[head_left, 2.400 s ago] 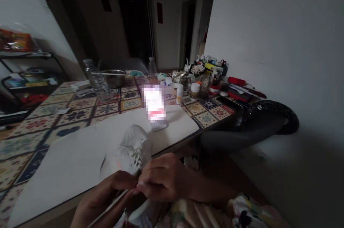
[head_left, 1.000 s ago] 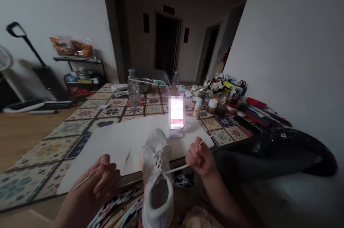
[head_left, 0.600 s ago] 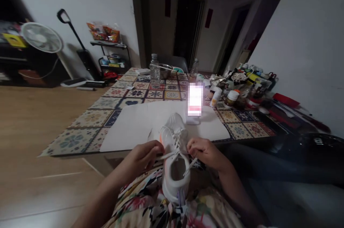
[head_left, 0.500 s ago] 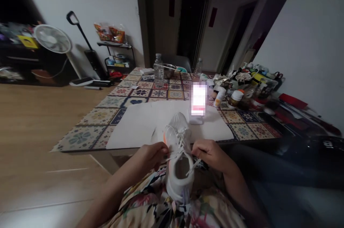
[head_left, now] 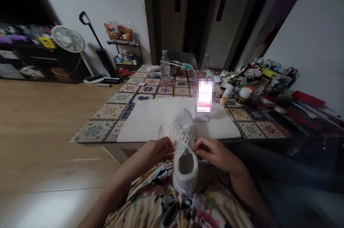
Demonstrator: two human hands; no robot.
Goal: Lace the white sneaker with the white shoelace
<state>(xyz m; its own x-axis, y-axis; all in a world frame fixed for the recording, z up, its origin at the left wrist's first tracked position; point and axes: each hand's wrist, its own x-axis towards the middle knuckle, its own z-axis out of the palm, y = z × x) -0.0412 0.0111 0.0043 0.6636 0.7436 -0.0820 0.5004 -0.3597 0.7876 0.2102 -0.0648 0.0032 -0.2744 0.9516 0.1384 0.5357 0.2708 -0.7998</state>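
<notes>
A white sneaker [head_left: 185, 181] with an orange edge on its left side rests on my lap, toe pointing away against the table edge. White shoelaces [head_left: 186, 134] criss-cross its tongue. On the shoe's left side my left hand [head_left: 161, 150] is closed in a pinch on a shoelace, a bit of which shows below the fingers. My right hand [head_left: 211, 152] pinches at the opposite side by the top eyelets, where the lace runs to its fingertips; the rest of that lace is hidden.
White paper [head_left: 145, 120] covers the near part of the patterned table [head_left: 107, 111]. A lit, blurred phone [head_left: 204, 95] stands on it. Bottles, including a clear one [head_left: 165, 68], and a white-lidded jar [head_left: 243, 96] stand farther back. A fan [head_left: 68, 39] is at left.
The lace end that hung loose by my right hand no longer shows. Both hands stay beside the shoe. The whole view has shifted slightly, moving the scene rightward.
</notes>
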